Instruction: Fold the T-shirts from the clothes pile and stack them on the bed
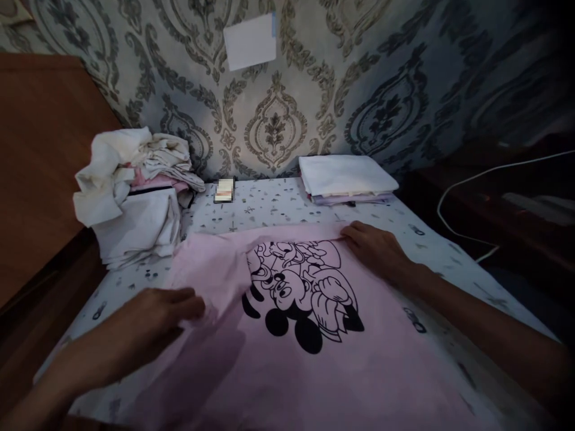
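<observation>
A pink T-shirt (287, 383) with a black cartoon mouse print lies spread before me, the print upside down from here. Its far edge is turned over in a narrow fold. My left hand (173, 308) pinches a bunched part of the shirt at its left side, slightly raised, so creases run toward the print. At the far right corner, my right hand (372, 245) has its thumb and fingers closed on the folded edge. The near part of the shirt runs out of the bottom of the view.
A patterned white sheet (251, 209) covers the surface. Crumpled and folded white clothes (139, 209) are heaped at left, beside a brown wooden panel (45, 155). A phone (224, 190) and a folded stack (348, 175) lie near the wall. A white cable (442, 200) hangs at right.
</observation>
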Demonstrator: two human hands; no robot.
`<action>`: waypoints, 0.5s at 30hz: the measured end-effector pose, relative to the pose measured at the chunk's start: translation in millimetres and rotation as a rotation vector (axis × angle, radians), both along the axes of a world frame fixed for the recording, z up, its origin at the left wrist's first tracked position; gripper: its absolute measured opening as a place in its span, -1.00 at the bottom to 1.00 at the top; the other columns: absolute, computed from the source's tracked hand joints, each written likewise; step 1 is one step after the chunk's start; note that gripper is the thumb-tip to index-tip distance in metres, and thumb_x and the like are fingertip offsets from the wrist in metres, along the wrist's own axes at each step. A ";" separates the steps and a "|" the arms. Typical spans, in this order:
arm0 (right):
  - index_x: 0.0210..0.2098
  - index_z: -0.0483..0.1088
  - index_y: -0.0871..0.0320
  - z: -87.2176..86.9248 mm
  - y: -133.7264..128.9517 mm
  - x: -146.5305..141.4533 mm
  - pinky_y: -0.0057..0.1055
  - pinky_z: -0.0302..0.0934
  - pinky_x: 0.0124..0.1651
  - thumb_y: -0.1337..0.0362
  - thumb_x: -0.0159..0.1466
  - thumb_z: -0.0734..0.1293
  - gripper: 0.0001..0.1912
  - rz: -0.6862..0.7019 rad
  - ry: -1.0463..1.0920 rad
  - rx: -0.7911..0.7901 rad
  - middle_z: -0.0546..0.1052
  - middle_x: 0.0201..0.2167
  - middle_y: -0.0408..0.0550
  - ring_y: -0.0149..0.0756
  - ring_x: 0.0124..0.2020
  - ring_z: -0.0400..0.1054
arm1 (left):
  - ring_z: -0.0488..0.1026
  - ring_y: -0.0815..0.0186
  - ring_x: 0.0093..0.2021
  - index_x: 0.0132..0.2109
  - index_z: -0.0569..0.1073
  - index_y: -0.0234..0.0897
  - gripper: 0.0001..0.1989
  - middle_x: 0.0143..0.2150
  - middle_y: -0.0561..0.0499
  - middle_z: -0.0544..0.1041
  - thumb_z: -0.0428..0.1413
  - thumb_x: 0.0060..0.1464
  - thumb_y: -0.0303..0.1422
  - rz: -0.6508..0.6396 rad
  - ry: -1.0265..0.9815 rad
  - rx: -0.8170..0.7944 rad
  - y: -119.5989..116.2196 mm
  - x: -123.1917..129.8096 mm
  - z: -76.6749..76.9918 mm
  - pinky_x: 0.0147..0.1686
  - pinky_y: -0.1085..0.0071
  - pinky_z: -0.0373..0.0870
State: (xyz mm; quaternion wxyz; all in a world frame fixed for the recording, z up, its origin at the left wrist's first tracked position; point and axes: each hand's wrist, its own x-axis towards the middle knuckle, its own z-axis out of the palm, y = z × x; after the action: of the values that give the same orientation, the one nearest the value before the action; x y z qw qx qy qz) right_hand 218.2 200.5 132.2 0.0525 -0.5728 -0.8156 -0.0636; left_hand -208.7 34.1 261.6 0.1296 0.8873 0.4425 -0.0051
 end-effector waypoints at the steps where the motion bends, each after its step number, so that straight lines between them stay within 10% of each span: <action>1: -0.04 0.49 0.19 -3.8 -1.7 1.6 -0.26 0.26 -0.29 0.36 0.39 0.08 -0.62 -0.009 0.006 0.001 0.52 -0.01 0.16 -0.06 -0.12 0.45 | 0.51 0.32 -0.34 -0.19 0.51 -0.10 -0.77 -0.27 0.04 0.58 -0.03 0.23 -0.44 -0.014 -0.010 -0.133 -4.9 3.2 -3.9 -0.34 0.44 0.37; 5: -0.02 0.50 0.18 -12.9 -0.8 4.0 -0.23 0.30 -0.26 0.32 0.40 0.09 -0.62 -0.036 0.022 0.031 0.53 0.01 0.17 -0.01 -0.03 0.44 | 0.51 0.31 -0.33 -0.15 0.49 -0.15 -0.87 -0.26 0.05 0.58 0.10 0.18 -0.29 0.071 -0.162 -0.566 14.4 -5.2 -20.0 -0.39 0.47 0.34; 11: -0.01 0.49 0.14 -12.7 3.7 2.9 -0.21 0.31 -0.29 0.26 0.41 0.07 -0.61 -0.089 0.057 0.007 0.53 0.03 0.14 0.00 -0.06 0.46 | 0.35 0.27 -0.50 -0.40 0.38 -0.22 -0.71 -0.56 0.06 0.43 0.05 0.17 -0.12 0.849 -0.395 -0.085 106.2 -45.8 -76.3 -0.44 0.40 0.18; 15: -0.02 0.49 0.13 -12.6 4.5 2.1 -0.23 0.29 -0.32 0.26 0.40 0.07 -0.60 -0.091 0.037 0.018 0.55 0.02 0.13 0.00 -0.06 0.46 | 0.17 0.35 -0.56 -0.57 0.33 -0.23 -0.73 -0.66 0.12 0.30 0.26 -0.08 -0.29 1.047 -0.681 -0.108 140.8 -46.4 -102.7 -0.49 0.41 -0.02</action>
State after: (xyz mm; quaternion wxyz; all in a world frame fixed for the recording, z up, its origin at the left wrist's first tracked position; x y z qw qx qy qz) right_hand 220.3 205.1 119.6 0.0699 -0.6098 -0.7870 -0.0624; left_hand -255.1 174.8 158.8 0.2932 0.4968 0.7517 0.3196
